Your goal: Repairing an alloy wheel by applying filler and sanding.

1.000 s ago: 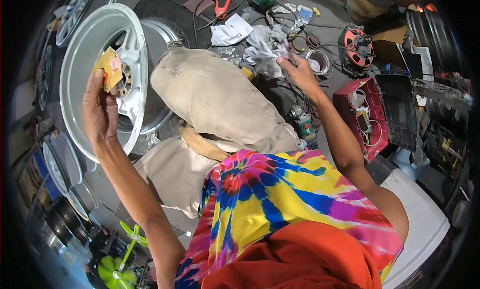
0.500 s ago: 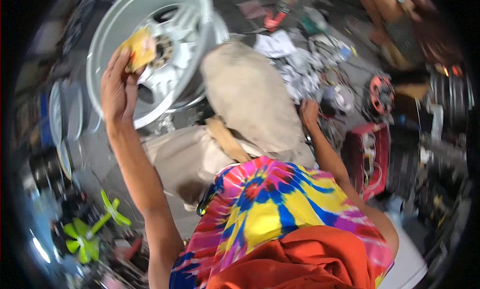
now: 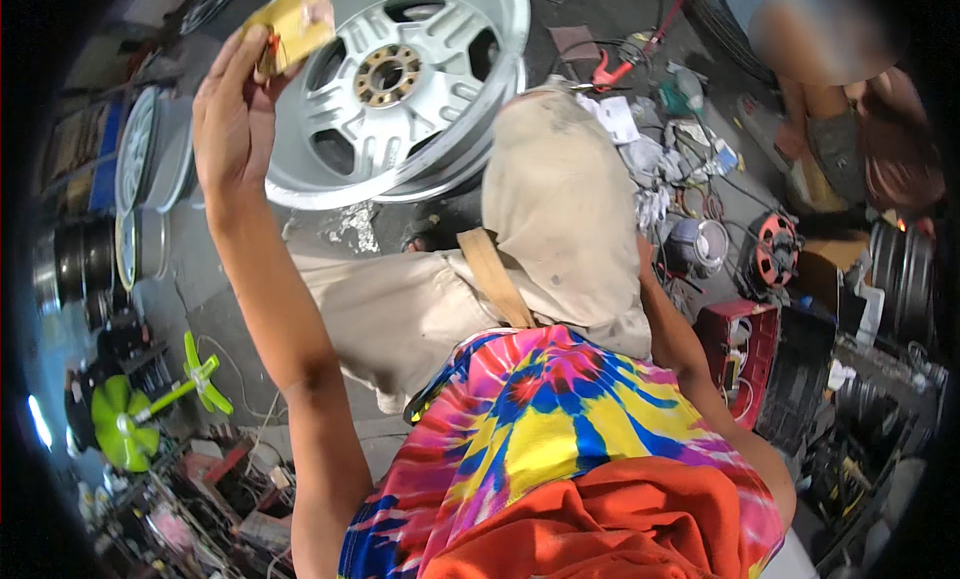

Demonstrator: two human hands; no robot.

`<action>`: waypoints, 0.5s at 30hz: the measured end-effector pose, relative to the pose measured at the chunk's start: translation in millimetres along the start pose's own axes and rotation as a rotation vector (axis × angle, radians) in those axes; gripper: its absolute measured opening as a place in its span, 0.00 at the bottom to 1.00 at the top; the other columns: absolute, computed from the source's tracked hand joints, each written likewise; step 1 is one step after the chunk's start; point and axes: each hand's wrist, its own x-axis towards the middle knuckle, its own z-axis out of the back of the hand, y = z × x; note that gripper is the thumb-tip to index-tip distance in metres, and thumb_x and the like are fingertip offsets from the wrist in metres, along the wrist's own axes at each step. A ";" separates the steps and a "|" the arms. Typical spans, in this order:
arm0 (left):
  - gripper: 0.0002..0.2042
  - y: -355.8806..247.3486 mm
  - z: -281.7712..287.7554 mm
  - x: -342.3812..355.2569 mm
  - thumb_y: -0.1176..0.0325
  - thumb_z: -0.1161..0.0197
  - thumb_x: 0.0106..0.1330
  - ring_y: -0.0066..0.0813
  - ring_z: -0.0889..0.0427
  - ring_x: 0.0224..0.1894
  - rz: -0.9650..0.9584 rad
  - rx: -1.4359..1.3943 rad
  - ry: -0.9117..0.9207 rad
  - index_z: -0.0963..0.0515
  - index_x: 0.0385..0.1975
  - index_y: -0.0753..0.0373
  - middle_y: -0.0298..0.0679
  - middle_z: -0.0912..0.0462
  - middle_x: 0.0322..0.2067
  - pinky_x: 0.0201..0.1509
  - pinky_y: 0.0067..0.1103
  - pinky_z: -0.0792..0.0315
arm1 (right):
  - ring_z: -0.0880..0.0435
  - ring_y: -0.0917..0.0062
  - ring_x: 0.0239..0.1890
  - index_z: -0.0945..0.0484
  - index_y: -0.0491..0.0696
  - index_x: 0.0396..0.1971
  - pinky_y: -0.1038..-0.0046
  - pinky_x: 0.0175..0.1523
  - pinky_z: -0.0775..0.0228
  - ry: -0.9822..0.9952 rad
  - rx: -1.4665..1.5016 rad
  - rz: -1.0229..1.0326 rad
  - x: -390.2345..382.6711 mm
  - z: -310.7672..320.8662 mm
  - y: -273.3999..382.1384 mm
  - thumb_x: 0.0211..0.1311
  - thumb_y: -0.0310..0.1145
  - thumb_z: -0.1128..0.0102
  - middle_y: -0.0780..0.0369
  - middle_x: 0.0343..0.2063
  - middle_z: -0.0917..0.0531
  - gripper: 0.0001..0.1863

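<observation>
Yellow sheet (image 3: 295,27), pink-patched, is projecting up-right from your left hand (image 3: 236,119), whose fingers (image 3: 241,61) are pinching its lower-left part near the silver wheel (image 3: 398,129). Beige trousers (image 3: 560,199) are hiding your right hand; finger state indeterminate.

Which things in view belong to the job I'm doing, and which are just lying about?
With the job, it seems:
- yellow card with a pink dab, in the left hand
- silver wheel, nearest that hand

The right hand is hidden behind the leg, so I can't tell what it touches.

Apparently just lying about:
- green fan
- red reel
- red case
</observation>
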 end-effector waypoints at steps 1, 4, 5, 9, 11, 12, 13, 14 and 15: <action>0.13 -17.5 24.4 -28.2 0.72 0.42 0.70 0.25 0.17 0.45 0.046 0.152 -0.056 0.24 0.51 0.72 0.41 0.17 0.44 0.50 0.25 0.20 | 0.20 0.42 0.43 0.22 0.41 0.38 0.47 0.45 0.30 0.090 -0.033 -0.196 -3.7 17.7 131.6 0.64 0.40 0.52 0.41 0.35 0.18 0.18; 0.14 11.7 -47.2 -29.2 0.69 0.42 0.71 0.25 0.17 0.43 0.233 0.016 0.171 0.24 0.51 0.71 0.40 0.17 0.43 0.47 0.23 0.20 | 0.22 0.43 0.52 0.23 0.35 0.49 0.52 0.60 0.35 -0.016 0.121 -0.527 -6.7 62.0 105.5 0.67 0.61 0.60 0.38 0.45 0.20 0.39; 0.14 11.3 -77.0 -36.1 0.67 0.41 0.70 0.23 0.17 0.40 0.321 -0.001 0.248 0.23 0.50 0.69 0.38 0.17 0.41 0.45 0.21 0.21 | 0.23 0.45 0.55 0.22 0.33 0.48 0.55 0.60 0.34 -0.139 0.172 -0.574 -8.4 71.1 73.1 0.64 0.66 0.57 0.36 0.45 0.21 0.44; 0.11 34.6 -107.0 -66.9 0.66 0.40 0.69 0.19 0.18 0.36 0.562 -0.019 0.425 0.20 0.44 0.67 0.34 0.16 0.35 0.44 0.21 0.23 | 0.19 0.50 0.50 0.19 0.42 0.46 0.57 0.55 0.30 -0.102 0.170 -0.562 -8.7 102.2 107.1 0.61 0.60 0.46 0.44 0.43 0.17 0.33; 0.11 41.4 -121.0 -80.5 0.66 0.39 0.69 0.19 0.18 0.37 0.667 -0.025 0.487 0.19 0.43 0.66 0.33 0.16 0.35 0.47 0.20 0.24 | 0.19 0.50 0.50 0.19 0.42 0.46 0.57 0.55 0.30 -0.090 0.182 -0.539 -8.1 106.3 105.5 0.60 0.60 0.46 0.44 0.43 0.17 0.33; 0.11 43.7 -123.7 -83.7 0.65 0.40 0.69 0.19 0.18 0.38 0.715 -0.042 0.529 0.19 0.42 0.66 0.33 0.15 0.36 0.49 0.21 0.25 | 0.18 0.50 0.49 0.19 0.42 0.46 0.57 0.55 0.30 -0.097 0.142 -0.461 -9.1 108.6 104.3 0.58 0.61 0.43 0.45 0.43 0.17 0.34; 0.11 43.0 -126.2 -87.9 0.66 0.39 0.69 0.19 0.18 0.38 0.724 -0.034 0.535 0.19 0.43 0.66 0.34 0.15 0.37 0.49 0.21 0.25 | 0.18 0.50 0.48 0.19 0.42 0.46 0.57 0.55 0.29 -0.101 0.101 -0.385 -14.0 111.2 107.5 0.56 0.62 0.40 0.45 0.43 0.17 0.35; 0.11 42.7 -128.0 -90.8 0.66 0.39 0.69 0.19 0.18 0.38 0.733 -0.026 0.539 0.19 0.43 0.67 0.35 0.15 0.37 0.49 0.21 0.25 | 0.18 0.50 0.48 0.19 0.42 0.46 0.57 0.55 0.29 -0.101 0.105 -0.393 -19.5 111.6 112.2 0.56 0.62 0.40 0.45 0.43 0.17 0.35; 0.11 46.4 -124.3 -90.8 0.66 0.39 0.69 0.19 0.18 0.38 0.739 -0.023 0.544 0.19 0.43 0.67 0.35 0.15 0.37 0.49 0.21 0.25 | 0.18 0.50 0.48 0.20 0.40 0.46 0.58 0.55 0.29 -0.118 0.128 -0.419 -25.0 110.5 118.0 0.53 0.63 0.37 0.45 0.43 0.17 0.37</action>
